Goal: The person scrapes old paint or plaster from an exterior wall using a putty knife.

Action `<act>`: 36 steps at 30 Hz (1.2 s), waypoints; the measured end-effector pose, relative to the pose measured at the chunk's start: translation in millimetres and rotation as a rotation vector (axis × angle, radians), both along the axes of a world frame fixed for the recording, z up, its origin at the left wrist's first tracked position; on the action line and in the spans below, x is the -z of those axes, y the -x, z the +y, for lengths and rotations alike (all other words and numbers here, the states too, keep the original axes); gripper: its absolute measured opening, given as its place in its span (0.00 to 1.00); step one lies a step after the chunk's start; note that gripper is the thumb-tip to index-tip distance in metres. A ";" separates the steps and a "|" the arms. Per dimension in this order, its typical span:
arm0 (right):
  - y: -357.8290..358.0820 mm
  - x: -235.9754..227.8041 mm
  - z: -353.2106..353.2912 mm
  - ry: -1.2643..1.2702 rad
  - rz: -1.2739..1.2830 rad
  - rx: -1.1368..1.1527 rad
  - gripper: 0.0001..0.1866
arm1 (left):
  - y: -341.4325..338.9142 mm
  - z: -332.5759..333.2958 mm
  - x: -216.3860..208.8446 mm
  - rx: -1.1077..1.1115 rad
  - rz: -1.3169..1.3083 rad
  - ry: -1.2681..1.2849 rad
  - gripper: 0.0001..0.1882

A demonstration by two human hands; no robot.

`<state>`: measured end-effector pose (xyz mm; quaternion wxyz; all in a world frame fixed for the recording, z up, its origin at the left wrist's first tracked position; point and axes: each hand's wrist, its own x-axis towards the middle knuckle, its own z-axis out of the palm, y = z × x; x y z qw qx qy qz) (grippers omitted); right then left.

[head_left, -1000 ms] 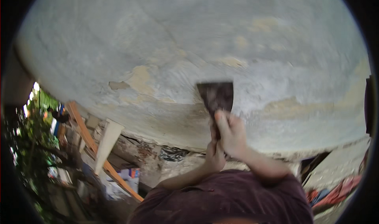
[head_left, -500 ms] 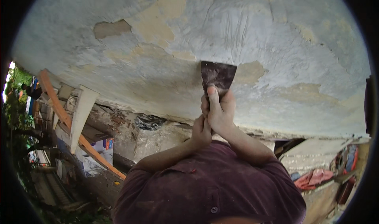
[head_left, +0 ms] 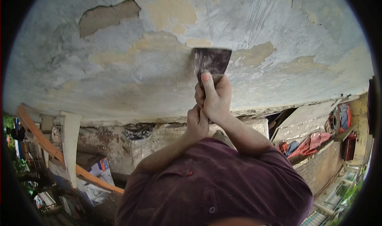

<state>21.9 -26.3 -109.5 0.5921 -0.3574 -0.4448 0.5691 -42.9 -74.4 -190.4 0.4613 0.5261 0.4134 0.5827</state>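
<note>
My right hand (head_left: 217, 100) is closed round the handle of a wide scraper (head_left: 213, 61), its thumb stretched up toward the blade. The dark, dust-smeared blade flares outward, and its broad edge meets a grey-blue plastered surface (head_left: 167, 73). Just below, my left hand (head_left: 197, 121) is closed at the lower end of the handle, pressed against my right hand; the fingers hide most of the grip. Beside the blade, tan bare patches (head_left: 254, 54) and a yellowish patch (head_left: 169, 11) show where the coating is gone.
At the left a curved orange strip (head_left: 51, 146) crosses a pale upright board (head_left: 71, 148), with a printed carton (head_left: 99, 170) behind. Crumpled black plastic (head_left: 138, 131) lies by a rough ledge. Red cloth (head_left: 312, 144) hangs at the right near pale boards (head_left: 304, 120).
The scraper and both hands have shifted up and slightly left in view, the blade's edge now by the small yellowish patch. My view has tilted, showing more at the lower right.
</note>
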 end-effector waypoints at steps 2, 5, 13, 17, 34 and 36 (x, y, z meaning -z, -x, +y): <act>6.2 -14.1 9.5 -0.041 0.006 0.043 0.18 | -0.7 6.6 -14.3 -0.034 -0.044 -0.040 0.15; 2.2 -52.6 5.4 -0.069 -0.113 0.044 0.17 | 7.5 12.9 -48.9 -0.002 0.012 -0.093 0.14; 13.7 -45.4 1.8 -0.057 -0.119 0.071 0.20 | 26.2 10.2 -34.2 0.101 0.035 0.089 0.13; 16.9 -36.1 -2.9 0.053 -0.057 0.055 0.20 | 29.8 -4.1 -29.0 0.122 0.121 0.034 0.19; 40.4 -62.1 -4.0 -0.081 -0.167 0.072 0.22 | 44.8 4.3 -39.0 -0.026 0.031 0.174 0.18; 39.4 -57.4 6.9 0.048 -0.130 0.048 0.24 | 44.0 9.4 -53.6 0.007 0.036 -0.018 0.17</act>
